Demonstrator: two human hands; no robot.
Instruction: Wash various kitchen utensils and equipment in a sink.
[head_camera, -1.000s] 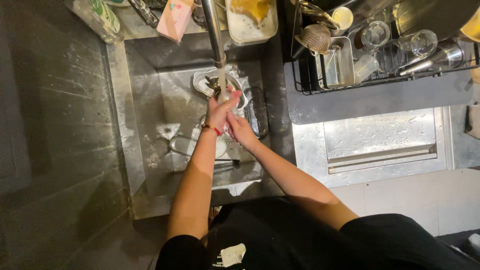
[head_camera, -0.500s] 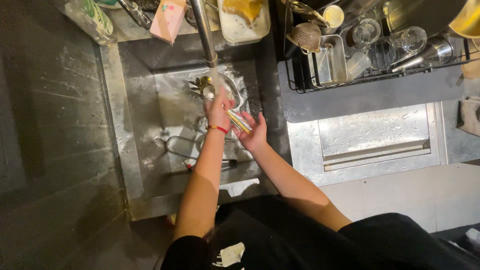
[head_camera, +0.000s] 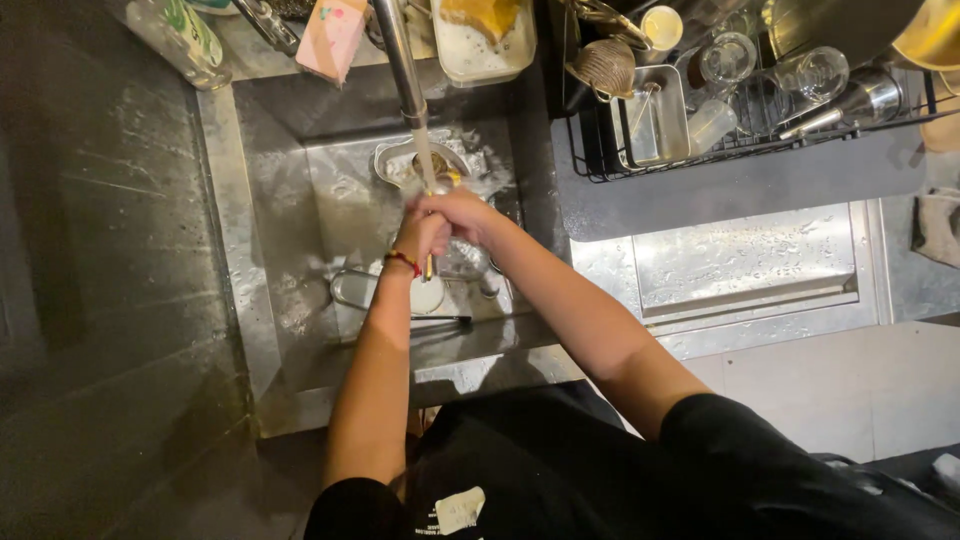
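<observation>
My left hand (head_camera: 420, 235), with a red band at the wrist, and my right hand (head_camera: 468, 212) are pressed together over the steel sink (head_camera: 265, 300), right under the water stream (head_camera: 424, 150) from the faucet (head_camera: 395, 60). Both hands are closed around a bundle of thin yellowish chopsticks (head_camera: 429, 268). Only the tips show, below my left hand. A foamy metal dish (head_camera: 395, 165) lies in the basin behind my hands.
A round metal utensil with a handle (head_camera: 352, 288) lies in the basin below my hands. A white tub with a yellow sponge (head_camera: 485, 45), a pink pack (head_camera: 330, 35) and a bottle (head_camera: 180, 35) stand on the back ledge. A black dish rack (head_camera: 745, 150) with glasses and metal cups stands at the right.
My hands were spread apart with the chopsticks showing between them half a second ago. They have now closed together and moved up under the water stream.
</observation>
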